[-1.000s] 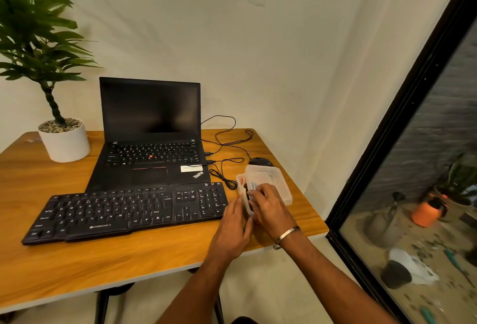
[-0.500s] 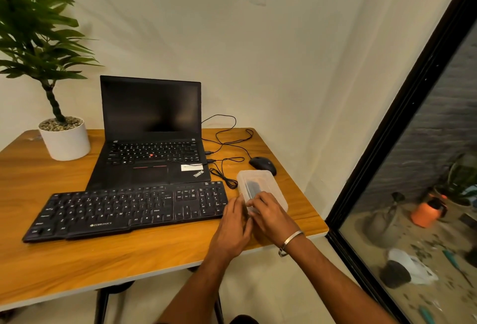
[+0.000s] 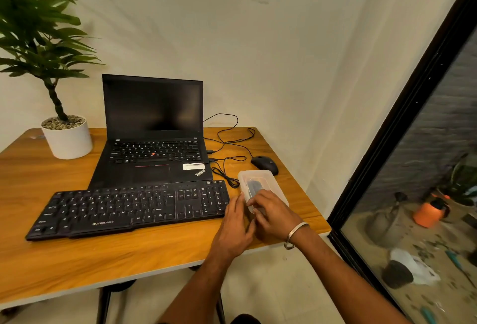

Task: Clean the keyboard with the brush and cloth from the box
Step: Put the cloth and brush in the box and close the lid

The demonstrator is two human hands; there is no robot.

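A wooden table carried everything. The largest item, a black laptop at twelve o'clock, stood open with a dark screen and read "ThinkPad" on its palm rest, beside a white sticker too small to read. In front of it lay the black keyboard, marked "ZEBRONICS" on its front edge. At ten o'clock a white pot held pebbles and a green plant. At three o'clock of the keyboard sat the clear plastic box, lid on, with something dark inside, not identifiable. A black mouse lay just beyond it. The left hand touched the box's near side with nearly straight fingers; the right hand curled its fingers over the lid edge.
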